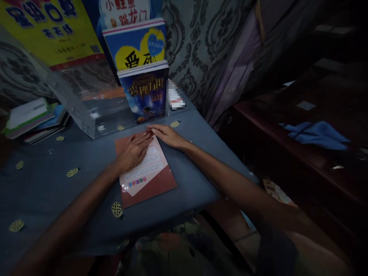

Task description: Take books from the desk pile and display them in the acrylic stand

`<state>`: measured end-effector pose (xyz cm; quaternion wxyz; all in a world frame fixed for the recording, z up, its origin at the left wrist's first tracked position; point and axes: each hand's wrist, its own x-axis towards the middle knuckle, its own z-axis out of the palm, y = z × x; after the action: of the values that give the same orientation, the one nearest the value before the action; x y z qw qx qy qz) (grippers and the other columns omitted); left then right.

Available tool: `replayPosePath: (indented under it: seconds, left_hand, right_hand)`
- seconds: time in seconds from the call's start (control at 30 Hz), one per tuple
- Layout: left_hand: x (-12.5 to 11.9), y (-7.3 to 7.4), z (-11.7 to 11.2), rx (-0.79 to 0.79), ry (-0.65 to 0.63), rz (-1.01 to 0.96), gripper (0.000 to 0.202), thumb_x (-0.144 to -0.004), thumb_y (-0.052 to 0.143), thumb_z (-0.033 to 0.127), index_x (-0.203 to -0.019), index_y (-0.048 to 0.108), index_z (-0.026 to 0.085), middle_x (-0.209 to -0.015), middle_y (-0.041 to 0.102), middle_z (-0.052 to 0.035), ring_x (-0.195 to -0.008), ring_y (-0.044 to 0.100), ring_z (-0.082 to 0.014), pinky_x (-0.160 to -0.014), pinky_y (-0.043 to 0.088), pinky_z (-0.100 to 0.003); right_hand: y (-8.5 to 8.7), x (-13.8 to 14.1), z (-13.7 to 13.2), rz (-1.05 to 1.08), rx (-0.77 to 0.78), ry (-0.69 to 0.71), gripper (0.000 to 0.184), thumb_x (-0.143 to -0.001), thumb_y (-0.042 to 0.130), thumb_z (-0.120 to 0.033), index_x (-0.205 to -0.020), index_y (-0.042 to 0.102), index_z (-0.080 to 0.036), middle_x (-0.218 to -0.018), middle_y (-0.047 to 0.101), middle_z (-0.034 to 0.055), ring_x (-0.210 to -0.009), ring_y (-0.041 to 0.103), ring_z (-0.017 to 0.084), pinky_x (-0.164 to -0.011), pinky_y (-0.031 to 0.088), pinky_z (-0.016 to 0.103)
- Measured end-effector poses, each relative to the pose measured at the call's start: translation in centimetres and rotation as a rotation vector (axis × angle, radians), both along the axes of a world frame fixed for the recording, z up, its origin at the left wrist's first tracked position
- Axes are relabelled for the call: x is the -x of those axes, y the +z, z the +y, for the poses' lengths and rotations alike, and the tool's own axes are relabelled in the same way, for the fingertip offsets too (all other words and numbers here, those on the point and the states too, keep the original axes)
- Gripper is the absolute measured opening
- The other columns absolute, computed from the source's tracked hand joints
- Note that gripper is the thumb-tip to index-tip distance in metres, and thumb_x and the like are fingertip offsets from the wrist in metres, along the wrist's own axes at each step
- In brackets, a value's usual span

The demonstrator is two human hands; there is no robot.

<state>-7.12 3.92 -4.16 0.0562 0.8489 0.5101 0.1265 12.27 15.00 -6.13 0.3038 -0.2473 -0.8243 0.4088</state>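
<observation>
At the near edge, a multicoloured patterned garment [166, 249] lay below the table. A blue-grey fabric tablecloth [192, 180] with yellow, black-dotted pineapple motifs [117, 209] covered the tabletop. On it, near the front edge, a flat, rectangular reddish-brown paper booklet [155, 188] with a pale printed panel lay at a slight angle.

The left hand [133, 153] rested palm down across the booklet's upper left part, fingers extended and close together, gripping nothing. The right hand [169, 136] was positioned at the booklet's far right corner, turned on its side, fingers extended and slightly bent toward the left fingertips. Its inner side was hidden; whether it pinched the booklet's edge could not be determined.

Beyond the hands stood a clear plastic book rack [76, 113]. A dark-blue book with gold lettering [151, 105] stood in front of a blue-and-yellow book [143, 42]; a yellow book with blue lettering [57, 42] stood to their left. A stack of thin books [27, 117] lay left of the rack. To the right, a crumpled blue cloth [319, 136] lay on dark red furniture [293, 161]. Behind the rack was grey wallpaper with dark ornaments [186, 34], bordered by a purple curtain [235, 69].
</observation>
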Motion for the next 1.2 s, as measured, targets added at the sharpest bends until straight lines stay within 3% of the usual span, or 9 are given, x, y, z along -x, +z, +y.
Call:
replayPosePath:
  seconds: [0.2,0.4,0.63,0.83,0.97,1.07,1.2]
  left_hand:
    - [-1.2,0.6,-1.4,0.043,-0.112,-0.045,0.047,-0.104,0.034,0.026,-0.148,0.049,0.022,-0.155,0.048,-0.0098,-0.148,0.038,-0.0252,-0.122,0.021,-0.061]
    - [-2.8,1.2,-4.1,0.077,-0.226,-0.053,0.045,-0.105,0.034,0.023,-0.146,0.052,0.023,-0.154,0.05,-0.0078,-0.148,0.039,-0.0245,-0.122,0.023,-0.059]
    - [-4.3,2.0,-7.2,0.155,-0.368,-0.058,0.044,-0.106,0.036,0.023,-0.147,0.051,0.029,-0.154,0.05,-0.0038,-0.149,0.038,-0.0227,-0.126,0.015,-0.058]
    - [-4.6,1.9,-8.1,0.176,-0.411,-0.09,0.046,-0.104,0.039,0.021,-0.148,0.049,0.032,-0.154,0.049,-0.0042,-0.148,0.039,-0.0245,-0.125,0.016,-0.06]
    - [-4.6,2.3,-8.0,0.165,-0.423,-0.058,0.045,-0.105,0.037,0.022,-0.148,0.049,0.028,-0.156,0.048,-0.0048,-0.148,0.038,-0.0208,-0.126,0.018,-0.055]
    - [-2.9,2.1,-7.2,0.145,-0.339,-0.021,0.044,-0.107,0.036,0.027,-0.149,0.047,0.027,-0.156,0.047,-0.0041,-0.148,0.039,-0.0181,-0.127,0.019,-0.051]
    - [2.8,1.2,-5.2,0.008,0.021,-0.009,0.045,-0.106,0.037,0.032,-0.148,0.047,0.021,-0.155,0.048,-0.0107,-0.145,0.043,-0.0247,-0.123,0.026,-0.057]
  right_hand:
    - [0.5,-0.1,-0.4,-0.058,-0.056,-0.009,0.039,-0.103,0.043,-0.029,-0.135,0.063,-0.019,-0.139,0.066,0.0079,-0.129,0.06,0.02,-0.111,0.045,0.04]
    - [0.5,-0.1,-0.6,-0.079,-0.07,-0.002,0.039,-0.103,0.043,-0.029,-0.136,0.062,-0.019,-0.139,0.066,0.0072,-0.129,0.06,0.019,-0.111,0.044,0.039]
    - [0.9,-0.3,-0.8,-0.094,-0.084,-0.013,0.04,-0.103,0.044,-0.03,-0.135,0.063,-0.017,-0.138,0.066,0.0085,-0.127,0.06,0.02,-0.11,0.045,0.037]
    - [0.8,-0.3,-1.0,-0.089,-0.093,0.002,0.038,-0.102,0.045,-0.031,-0.135,0.063,-0.022,-0.139,0.066,0.0055,-0.128,0.06,0.021,-0.111,0.044,0.041]
    - [0.7,-0.3,-1.2,-0.094,-0.108,0.012,0.04,-0.101,0.045,-0.029,-0.134,0.063,-0.017,-0.137,0.067,0.0101,-0.127,0.061,0.022,-0.109,0.046,0.042]
    - [0.7,-0.3,-1.4,-0.105,-0.125,0.008,0.041,-0.1,0.045,-0.029,-0.134,0.062,-0.014,-0.135,0.067,0.013,-0.125,0.062,0.024,-0.106,0.048,0.043]
    - [0.8,-0.6,-1.7,-0.14,-0.147,0.017,0.044,-0.099,0.046,-0.029,-0.138,0.06,-0.015,-0.137,0.066,0.0125,-0.126,0.061,0.027,-0.106,0.047,0.048]
